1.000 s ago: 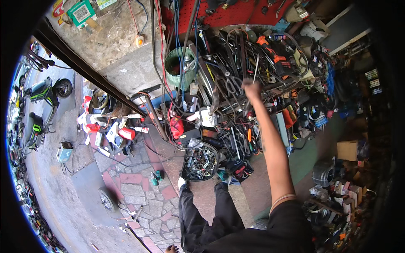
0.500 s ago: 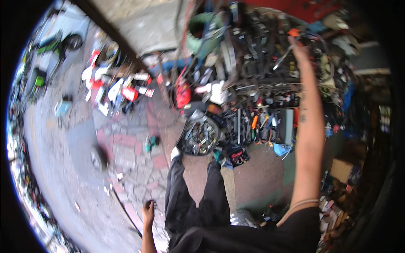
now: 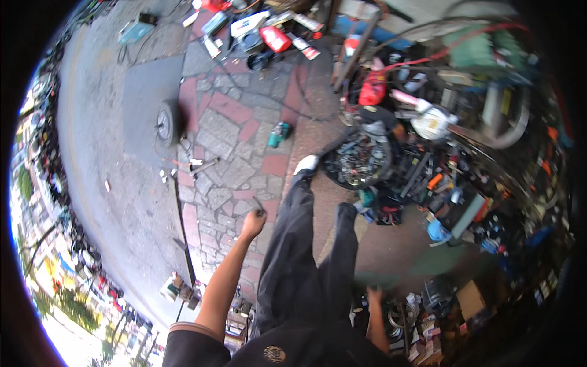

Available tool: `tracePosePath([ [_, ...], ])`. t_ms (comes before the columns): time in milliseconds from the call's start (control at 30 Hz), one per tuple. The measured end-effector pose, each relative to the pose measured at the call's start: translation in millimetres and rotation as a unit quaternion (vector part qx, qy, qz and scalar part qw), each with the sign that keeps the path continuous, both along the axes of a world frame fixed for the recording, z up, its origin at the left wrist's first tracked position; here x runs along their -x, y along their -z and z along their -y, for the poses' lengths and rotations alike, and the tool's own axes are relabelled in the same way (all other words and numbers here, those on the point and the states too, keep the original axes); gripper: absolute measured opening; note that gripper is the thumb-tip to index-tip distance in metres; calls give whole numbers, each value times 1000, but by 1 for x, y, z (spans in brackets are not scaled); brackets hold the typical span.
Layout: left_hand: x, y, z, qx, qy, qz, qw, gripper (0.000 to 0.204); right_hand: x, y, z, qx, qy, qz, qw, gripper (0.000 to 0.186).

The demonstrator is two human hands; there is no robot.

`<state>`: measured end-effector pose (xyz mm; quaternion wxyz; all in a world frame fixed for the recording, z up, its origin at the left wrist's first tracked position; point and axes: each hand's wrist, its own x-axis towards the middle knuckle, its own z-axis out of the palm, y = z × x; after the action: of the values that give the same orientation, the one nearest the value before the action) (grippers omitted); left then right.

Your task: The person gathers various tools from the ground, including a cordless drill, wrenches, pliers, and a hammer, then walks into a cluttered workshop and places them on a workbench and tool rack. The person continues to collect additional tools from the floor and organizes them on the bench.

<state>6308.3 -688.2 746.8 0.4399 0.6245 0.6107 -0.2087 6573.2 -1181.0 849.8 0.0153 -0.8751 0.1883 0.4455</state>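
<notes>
My left hand (image 3: 252, 224) is raised over the stone paving, left of my legs. Its fingers are closed, and a thin dark piece (image 3: 258, 203) sticks up from them, too small to name. Low beside my right leg is my right hand (image 3: 375, 296), smeared by motion, so its fingers and anything in them do not show. Ahead of my left hand lies a teal power tool (image 3: 278, 134) on the paving. Close to my white shoe (image 3: 307, 164) sits a round black tray (image 3: 386, 168) full of small metal parts.
A small wheel (image 3: 166, 124) lies on the left paving near scattered hand tools. Red and white containers (image 3: 275, 39) crowd the far edge. To the right spreads a dense heap of tools, with a blue container (image 3: 438, 230) and a cardboard box (image 3: 471, 301) nearer me.
My right arm has come back from the far tool heap, where its hand was at an orange-handled tool, to beside my leg. My left hand has moved forward and up. The view has swung left.
</notes>
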Motion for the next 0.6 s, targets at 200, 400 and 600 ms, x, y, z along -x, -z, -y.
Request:
tracePosePath([
  [200, -62, 216, -100, -48, 56, -74, 995, 46, 99, 4, 71, 172, -79, 33, 981, 47],
  [400, -97, 371, -144, -175, 121, -22, 977, 96, 49, 87, -66, -22, 43, 161, 986, 56],
  [600, -96, 412, -168, -162, 97, 15, 982, 78, 67, 142, -187, -268, 73, 56, 959, 53],
])
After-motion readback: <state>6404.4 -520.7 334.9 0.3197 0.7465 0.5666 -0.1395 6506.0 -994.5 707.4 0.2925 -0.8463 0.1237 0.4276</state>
